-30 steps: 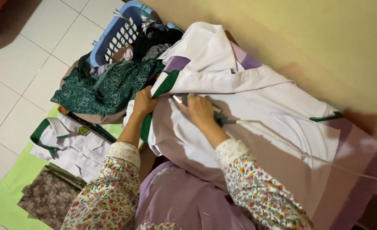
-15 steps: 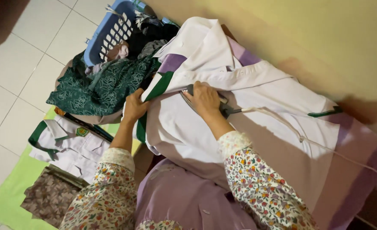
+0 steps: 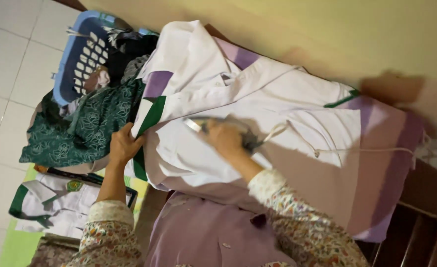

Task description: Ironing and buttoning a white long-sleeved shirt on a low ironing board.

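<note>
While the right hand [image 3: 224, 139] wraps its fingers around the handle of an iron [image 3: 213, 129] at the centre of the frame, the step in hand looks like pressing a white shirt [image 3: 258, 99] spread over a purple-covered surface [image 3: 376, 168]. The hand is blurred, so how tightly the fingers close is hard to tell. Left of it, the left hand [image 3: 123, 146] pinches the shirt's green-trimmed edge [image 3: 149, 118], fingers curled together over the fabric, wrist bent and forearm reaching up from the lower left. A pale cord [image 3: 327, 148] trails from the iron toward the right edge. I judge a further pass calls for that edge held taut and the cord kept off the cloth. A blue laundry basket [image 3: 75, 59] stands at upper left.
</note>
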